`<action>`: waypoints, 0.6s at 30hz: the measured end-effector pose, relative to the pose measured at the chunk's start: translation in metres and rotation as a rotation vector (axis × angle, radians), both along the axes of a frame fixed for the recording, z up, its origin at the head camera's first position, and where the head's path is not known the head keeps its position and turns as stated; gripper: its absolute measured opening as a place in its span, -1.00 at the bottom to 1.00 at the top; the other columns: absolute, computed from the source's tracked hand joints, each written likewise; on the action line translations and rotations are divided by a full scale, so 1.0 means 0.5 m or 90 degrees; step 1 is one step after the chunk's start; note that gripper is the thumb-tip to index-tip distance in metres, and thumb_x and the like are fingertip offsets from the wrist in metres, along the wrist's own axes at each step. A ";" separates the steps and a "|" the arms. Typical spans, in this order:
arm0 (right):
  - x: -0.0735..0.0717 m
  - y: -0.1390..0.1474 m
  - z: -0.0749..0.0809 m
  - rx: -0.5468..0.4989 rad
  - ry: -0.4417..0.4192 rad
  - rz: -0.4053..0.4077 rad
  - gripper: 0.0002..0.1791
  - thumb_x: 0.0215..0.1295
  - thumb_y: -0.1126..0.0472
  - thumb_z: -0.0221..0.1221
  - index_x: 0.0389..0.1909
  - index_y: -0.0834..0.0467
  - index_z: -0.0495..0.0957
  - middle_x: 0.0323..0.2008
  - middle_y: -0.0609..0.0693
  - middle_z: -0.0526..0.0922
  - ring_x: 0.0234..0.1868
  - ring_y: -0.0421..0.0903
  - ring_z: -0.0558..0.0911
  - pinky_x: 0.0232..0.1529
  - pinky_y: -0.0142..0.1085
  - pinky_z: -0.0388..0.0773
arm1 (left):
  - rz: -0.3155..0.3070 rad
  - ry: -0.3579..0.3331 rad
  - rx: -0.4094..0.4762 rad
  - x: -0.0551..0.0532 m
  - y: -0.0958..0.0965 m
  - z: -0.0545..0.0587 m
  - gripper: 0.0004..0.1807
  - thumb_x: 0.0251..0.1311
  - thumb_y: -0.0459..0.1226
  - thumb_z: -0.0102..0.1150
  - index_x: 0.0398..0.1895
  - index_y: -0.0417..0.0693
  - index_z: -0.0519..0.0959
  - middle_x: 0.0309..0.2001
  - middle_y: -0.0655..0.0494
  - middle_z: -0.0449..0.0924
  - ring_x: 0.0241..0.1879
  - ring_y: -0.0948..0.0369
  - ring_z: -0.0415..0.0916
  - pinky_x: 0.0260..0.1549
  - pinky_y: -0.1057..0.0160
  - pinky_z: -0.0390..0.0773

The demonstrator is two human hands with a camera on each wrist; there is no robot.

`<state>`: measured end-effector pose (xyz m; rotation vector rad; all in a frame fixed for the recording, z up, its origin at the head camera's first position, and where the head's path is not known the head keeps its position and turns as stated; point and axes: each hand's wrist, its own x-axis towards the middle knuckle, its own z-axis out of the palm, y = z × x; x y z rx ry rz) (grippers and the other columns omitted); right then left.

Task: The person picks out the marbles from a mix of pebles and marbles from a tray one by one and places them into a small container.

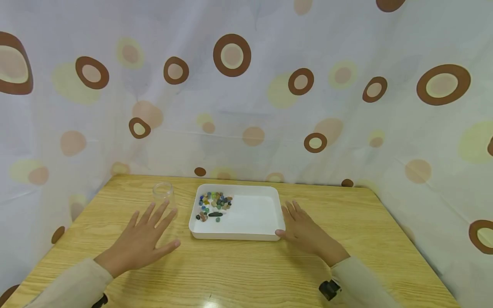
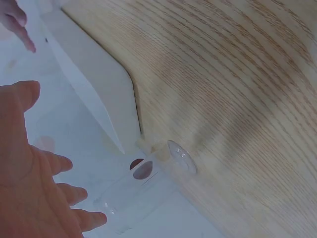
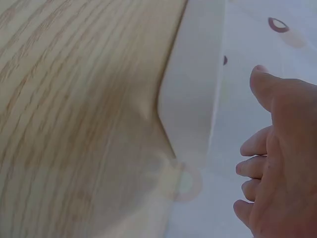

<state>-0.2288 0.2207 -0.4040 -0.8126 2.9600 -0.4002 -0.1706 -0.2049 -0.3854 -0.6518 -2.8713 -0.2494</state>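
Small, rounded multicoloured stones lie in the left half of an oblong white tray, nearer the empty, spread left hand, beyond which stands a clear cylindrical jar; the empty, straight-fingered right hand perhaps touches the tray's right end.

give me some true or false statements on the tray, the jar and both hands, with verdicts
1. In the head view, the clear jar stands left of the white tray. True.
2. The tray's contents sit in its right half. False: the small stones are gathered toward its left.
3. The left hand has its fingers spread. True.
4. The left hand grips the jar. False: no finger curls round it.
5. The right hand is at the tray's right end. True.
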 end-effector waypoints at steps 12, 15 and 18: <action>-0.036 -0.028 -0.043 0.009 -0.040 -0.024 -0.11 0.45 -0.19 -0.14 0.42 0.47 -0.07 0.45 0.41 -0.15 0.48 0.31 -0.21 0.41 0.18 -0.13 | -0.007 -0.002 -0.002 -0.003 0.003 -0.009 -0.16 0.27 0.25 -0.07 0.47 -0.02 0.13 0.49 -0.16 -0.04 0.41 -0.29 -0.08 0.20 -0.45 -0.01; -0.038 -0.033 -0.046 0.011 -0.043 -0.029 -0.11 0.45 -0.20 -0.14 0.42 0.47 -0.07 0.45 0.42 -0.15 0.48 0.31 -0.20 0.41 0.18 -0.11 | -0.009 -0.013 0.007 -0.004 0.005 -0.009 -0.15 0.26 0.25 -0.07 0.48 -0.01 0.12 0.49 -0.16 -0.06 0.42 -0.29 -0.10 0.21 -0.45 -0.03; -0.039 -0.037 -0.046 0.014 -0.042 -0.031 -0.11 0.46 -0.20 -0.15 0.42 0.47 -0.07 0.45 0.41 -0.16 0.48 0.30 -0.21 0.41 0.18 -0.12 | -0.011 -0.022 0.014 -0.008 0.008 -0.009 -0.16 0.27 0.24 -0.06 0.48 -0.02 0.11 0.49 -0.17 -0.06 0.43 -0.29 -0.13 0.23 -0.44 -0.05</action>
